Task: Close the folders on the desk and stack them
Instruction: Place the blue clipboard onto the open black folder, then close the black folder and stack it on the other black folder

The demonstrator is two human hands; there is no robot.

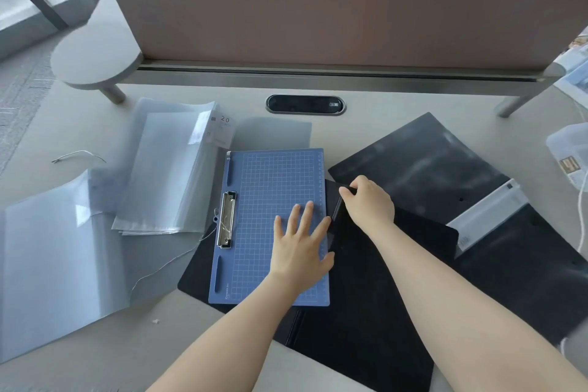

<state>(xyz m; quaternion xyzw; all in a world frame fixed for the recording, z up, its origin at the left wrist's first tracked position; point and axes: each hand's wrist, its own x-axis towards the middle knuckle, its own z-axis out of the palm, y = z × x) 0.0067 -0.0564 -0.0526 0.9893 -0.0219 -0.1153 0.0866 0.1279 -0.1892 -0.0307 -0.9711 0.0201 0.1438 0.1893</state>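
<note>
Folders lie spread across the pale desk (366,137) in front of us, with a brown divider panel (318,9) standing along its far edge. Largest is the black folder (366,312), lying open near the middle and right, its long axis running from near left to far right. Beyond it to the right we see a second black folder (423,162), also open, with a translucent white spine bar (490,216) running diagonally across it. On the left lie the clear folders (63,264), one opened flat at the near left and another (171,169) fanned open farther back, its long axis pointing away from us.

The blue clipboard folder (270,226) rests on the left half of the open black folder, its long axis pointing away from us, its metal clip (227,219) along the left edge. Our left hand (302,248) presses flat on its gridded surface near the right edge, fingers spread apart and gripping nothing. Just beside it, our right hand (369,204) pinches a raised dark flap edge (337,210) of the black folder, thumb and fingers clamped on it. The two hands sit close together without touching.

A thin wire (79,154) lies on the desk at far left, and a dark oval cable port (305,104) sits in the desk below the divider.
</note>
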